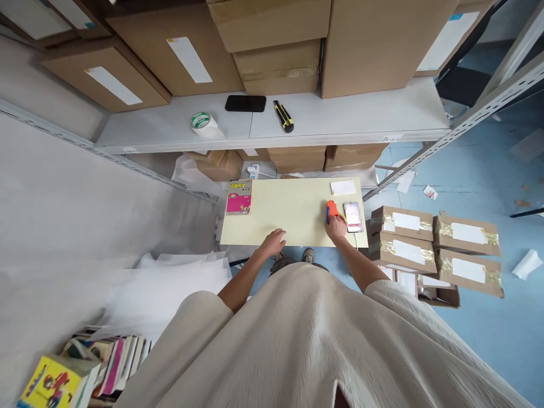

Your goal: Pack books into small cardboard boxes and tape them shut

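Note:
My right hand (pixel 337 228) is closed around an orange hand-held tool (pixel 332 208) with blue and yellow parts, at the right of the pale yellow table (pixel 289 195). Its exact kind is hard to make out. Just right of that hand lies a phone (pixel 352 216) with a lit screen and a white cable. Above the tool is a white slip or pad (pixel 343 187). My left hand (pixel 273 242) rests at the table's front edge, fingers stretched out and holding nothing. A pink and grey book (pixel 238 197) lies at the table's left end.
On the shelf (pixel 161 127) are a tape roll (pixel 206 124), a black phone (pixel 245 103) and a yellow-black box cutter (pixel 284 116), below large cardboard boxes (pixel 272 71). Cartons (pixel 408 238) stand on the right. Books (pixel 119 362) and white sheets (pixel 170 289) lie at left.

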`<state>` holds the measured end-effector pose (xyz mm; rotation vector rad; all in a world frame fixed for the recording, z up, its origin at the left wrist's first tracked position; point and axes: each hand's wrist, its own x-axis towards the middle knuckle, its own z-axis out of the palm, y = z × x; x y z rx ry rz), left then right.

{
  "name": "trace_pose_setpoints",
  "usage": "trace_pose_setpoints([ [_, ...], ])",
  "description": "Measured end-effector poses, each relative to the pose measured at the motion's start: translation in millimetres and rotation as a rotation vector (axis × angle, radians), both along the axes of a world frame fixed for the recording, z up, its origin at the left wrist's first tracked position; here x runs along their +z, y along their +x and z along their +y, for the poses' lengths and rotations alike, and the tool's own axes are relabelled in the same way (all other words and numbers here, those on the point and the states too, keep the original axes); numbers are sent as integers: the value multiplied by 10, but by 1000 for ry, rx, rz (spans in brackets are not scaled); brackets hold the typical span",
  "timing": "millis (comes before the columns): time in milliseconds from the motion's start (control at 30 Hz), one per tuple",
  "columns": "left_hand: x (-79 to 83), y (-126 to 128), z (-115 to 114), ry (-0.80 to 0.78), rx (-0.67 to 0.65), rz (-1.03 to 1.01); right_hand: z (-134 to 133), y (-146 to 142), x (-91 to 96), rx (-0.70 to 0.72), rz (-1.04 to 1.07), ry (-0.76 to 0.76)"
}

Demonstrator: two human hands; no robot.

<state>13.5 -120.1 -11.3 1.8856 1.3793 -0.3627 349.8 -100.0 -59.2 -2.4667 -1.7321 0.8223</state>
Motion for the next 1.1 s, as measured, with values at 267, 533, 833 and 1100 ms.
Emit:
trace_pose_setpoints([
  [267,14,-38,-84,81,85,-41,122,57,202,66,-83,168],
  [533,-3,-478,-488,157,274,-56,453,-764,271,392,48,243],
  [833,15,-1440,-1629,174,638,-3,146,-2305,230,775,191,140],
  [1100,-159,-2359,-2740,129,853,37,-516,-3733,194,808,490,-81],
])
